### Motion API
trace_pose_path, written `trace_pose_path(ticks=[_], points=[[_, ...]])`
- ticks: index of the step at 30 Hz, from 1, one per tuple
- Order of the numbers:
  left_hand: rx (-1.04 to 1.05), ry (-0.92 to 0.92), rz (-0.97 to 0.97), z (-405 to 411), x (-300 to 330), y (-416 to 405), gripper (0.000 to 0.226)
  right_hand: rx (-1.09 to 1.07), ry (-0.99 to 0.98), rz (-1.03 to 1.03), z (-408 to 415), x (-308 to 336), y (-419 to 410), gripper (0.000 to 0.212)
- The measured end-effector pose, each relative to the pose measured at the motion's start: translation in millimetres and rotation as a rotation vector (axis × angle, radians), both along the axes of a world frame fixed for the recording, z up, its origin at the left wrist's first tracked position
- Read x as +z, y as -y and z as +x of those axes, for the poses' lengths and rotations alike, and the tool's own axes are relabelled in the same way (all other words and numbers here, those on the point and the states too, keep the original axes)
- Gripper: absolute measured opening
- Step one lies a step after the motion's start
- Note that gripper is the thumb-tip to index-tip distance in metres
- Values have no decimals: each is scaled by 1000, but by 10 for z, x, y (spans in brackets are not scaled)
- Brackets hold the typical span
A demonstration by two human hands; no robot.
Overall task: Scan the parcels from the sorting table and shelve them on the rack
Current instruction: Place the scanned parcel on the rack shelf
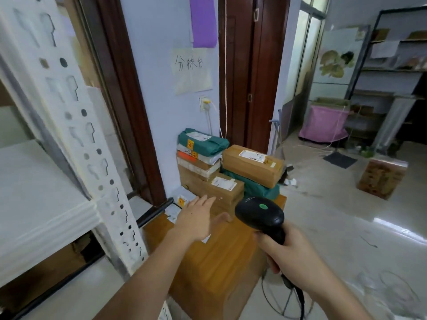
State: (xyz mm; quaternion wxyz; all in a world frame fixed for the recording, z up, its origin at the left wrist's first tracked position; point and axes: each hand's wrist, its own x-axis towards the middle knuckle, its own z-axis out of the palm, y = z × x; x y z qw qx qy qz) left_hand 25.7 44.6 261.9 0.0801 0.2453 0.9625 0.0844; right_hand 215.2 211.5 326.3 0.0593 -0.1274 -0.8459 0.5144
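the left hand (196, 218) reaches forward over the wooden worktop (215, 262), palm down, fingers straight and spread wide, holding nothing; its fingertips lie just before the nearest cardboard box (221, 192), and contact cannot be told. the right hand (288, 252) is curled round the handle of a black scanner (260, 214), whose head, marked with a green dot, points toward the parcels. a cable (298, 296) hangs from the handle's base and runs out of view at the lower edge. the parcels sit at the far end of the worktop against the wall: a stack topped by a green bag (203, 140), and a long box (253, 165) lying on another green bag. the white rack (46, 181) stands at the left, blurred and cut off. flat packets beside the left hand are partly hidden by it.
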Motion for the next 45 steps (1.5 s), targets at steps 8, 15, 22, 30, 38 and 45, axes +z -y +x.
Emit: trace_pose_path(ticks=[8, 15, 22, 30, 38, 45], points=[[176, 63, 49, -566, -191, -350, 89, 133, 74, -6, -872, -59, -618, 10], [225, 83, 9, -1187, -383, -611, 88, 190, 122, 15, -1607, -191, -895, 12], [290, 99, 13, -1908, -711, -765, 88, 216, 185, 1, -2352, -375, -1088, 14], [452, 142, 0, -2438, -1228, -615, 77, 358, 303, -46, -3165, -680, -967, 13], [736, 319, -64, -2674, -1967, -516, 65, 491, 444, -72, -3780, -1103, -795, 12], [1124, 566, 181, -2856, -2826, -501, 73, 672, 502, -93, -4151, -1496, -765, 40]])
